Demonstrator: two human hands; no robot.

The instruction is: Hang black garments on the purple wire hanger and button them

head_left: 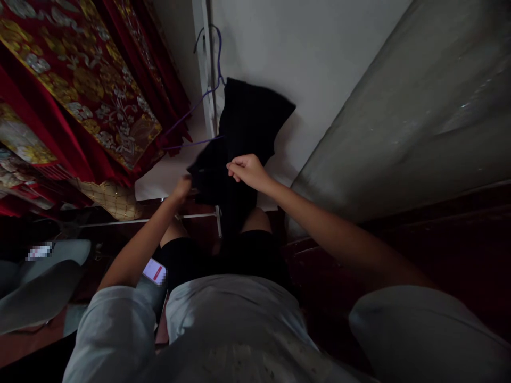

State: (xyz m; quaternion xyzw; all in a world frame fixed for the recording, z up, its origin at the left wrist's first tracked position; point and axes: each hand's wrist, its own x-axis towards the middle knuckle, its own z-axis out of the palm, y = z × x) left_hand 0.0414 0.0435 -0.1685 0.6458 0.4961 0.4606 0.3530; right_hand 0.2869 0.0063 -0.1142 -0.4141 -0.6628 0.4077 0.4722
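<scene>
A black garment (249, 119) hangs in front of the pale wall, its lower part reaching down to my knees. A purple wire hanger (219, 53) meets its upper left edge; part of the hanger's frame extends left, outside the cloth. My right hand (248, 171) is closed in a pinch at the middle of the garment, thumb against fingers. At the garment's left edge, my left hand (183, 188) is curled closed on the dark cloth, slightly blurred. The cloth between both hands is too dark to show detail.
A white upright pole (208, 69) stands behind the hanger. Red embroidered drapery (99, 85) with gold and silver flowers hangs at the upper left. A lit phone (154, 271) lies on a chair by my left arm. A grey sheet-like surface (415, 122) slants at right.
</scene>
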